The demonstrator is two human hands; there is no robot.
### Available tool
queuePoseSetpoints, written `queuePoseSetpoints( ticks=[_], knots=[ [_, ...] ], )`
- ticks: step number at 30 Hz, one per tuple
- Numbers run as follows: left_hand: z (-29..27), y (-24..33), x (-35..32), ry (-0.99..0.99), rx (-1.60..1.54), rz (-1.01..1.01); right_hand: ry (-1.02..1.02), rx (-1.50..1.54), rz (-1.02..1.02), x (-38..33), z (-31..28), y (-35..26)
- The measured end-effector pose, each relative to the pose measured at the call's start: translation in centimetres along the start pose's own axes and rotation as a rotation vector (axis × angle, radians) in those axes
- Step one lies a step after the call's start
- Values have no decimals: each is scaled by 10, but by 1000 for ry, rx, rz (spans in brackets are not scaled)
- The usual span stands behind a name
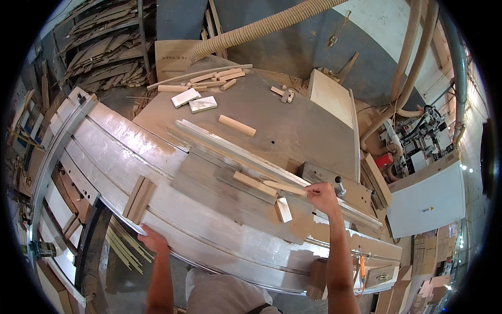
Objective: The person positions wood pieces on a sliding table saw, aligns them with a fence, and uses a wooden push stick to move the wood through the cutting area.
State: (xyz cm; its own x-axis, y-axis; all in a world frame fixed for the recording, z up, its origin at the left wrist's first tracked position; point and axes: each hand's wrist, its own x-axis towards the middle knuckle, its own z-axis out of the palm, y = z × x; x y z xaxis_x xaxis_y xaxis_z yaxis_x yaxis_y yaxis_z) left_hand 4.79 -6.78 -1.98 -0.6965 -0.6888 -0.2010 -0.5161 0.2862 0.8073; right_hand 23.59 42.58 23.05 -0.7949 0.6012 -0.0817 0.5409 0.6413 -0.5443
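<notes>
The person wore a pale, greyish-beige garment (227, 292) over the torso, rounded in outline and soft-looking. A narrow black band (259, 309) showed at its lower edge, too cut off to identify. Both forearms (159, 277) (340, 251) were bare, and the hands (153, 239) (322, 198) ungloved.

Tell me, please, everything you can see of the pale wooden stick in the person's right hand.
The pale wooden stick is slim and apparently bare, with a rounded left end. In the picture it slants slightly down to the right, where the right hand pinches it, hiding that end. Its left end lies between the long rail and a wooden block; whether it touches either is unclear.
</notes>
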Motion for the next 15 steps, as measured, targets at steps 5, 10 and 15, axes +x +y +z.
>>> queuePoseSetpoints(
  ticks=[5, 10, 15],
  knots=[
    [-2, 3, -2, 19, 44, 2, -25, -33, -21, 10, 6, -18],
    [-1, -1, 0, 16, 48, 6, -28, 87, -190, 28, 33, -17],
    [0, 3, -5, 33, 48, 5, -10, 202, -194, 55, 89, -51]
  ],
)
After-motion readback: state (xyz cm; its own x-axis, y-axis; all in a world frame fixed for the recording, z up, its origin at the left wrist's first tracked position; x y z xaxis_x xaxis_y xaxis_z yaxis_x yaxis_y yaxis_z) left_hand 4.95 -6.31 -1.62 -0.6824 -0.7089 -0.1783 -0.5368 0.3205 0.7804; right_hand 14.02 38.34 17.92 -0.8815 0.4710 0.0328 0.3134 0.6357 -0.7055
